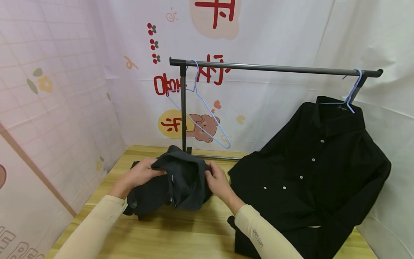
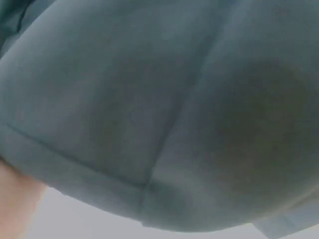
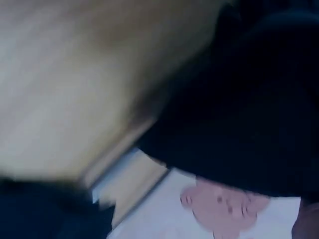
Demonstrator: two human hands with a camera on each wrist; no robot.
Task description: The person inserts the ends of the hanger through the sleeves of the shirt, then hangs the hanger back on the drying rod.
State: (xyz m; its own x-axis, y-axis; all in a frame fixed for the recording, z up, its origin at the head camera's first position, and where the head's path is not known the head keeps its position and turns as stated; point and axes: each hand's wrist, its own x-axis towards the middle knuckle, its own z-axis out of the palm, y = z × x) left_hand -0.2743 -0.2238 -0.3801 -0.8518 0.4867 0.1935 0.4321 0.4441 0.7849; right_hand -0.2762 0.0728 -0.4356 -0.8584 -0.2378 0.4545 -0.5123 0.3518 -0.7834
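Both hands hold a bunched dark garment [image 1: 189, 187] over the left part of the table, its opening spread between them. My left hand [image 1: 142, 174] grips its left edge, with the fingertips hidden under the cloth. At the opposite edge, the thumb and fingers of my right hand [image 1: 220, 181] pinch the fabric. Small white marks show along the folds. Close up in the left wrist view, the grey cloth [image 2: 124, 114] has a stitched hem and a seam. Dark cloth [image 3: 249, 129] fills the right side of the right wrist view.
A black clothes rack [image 1: 275, 67] stands behind the hands. From its left end hangs a bare blue hanger [image 1: 213, 117]. A black buttoned shirt [image 1: 336, 158] hangs from a second hanger [image 1: 350, 93] at the right, draping onto the wooden table [image 1: 181, 237].
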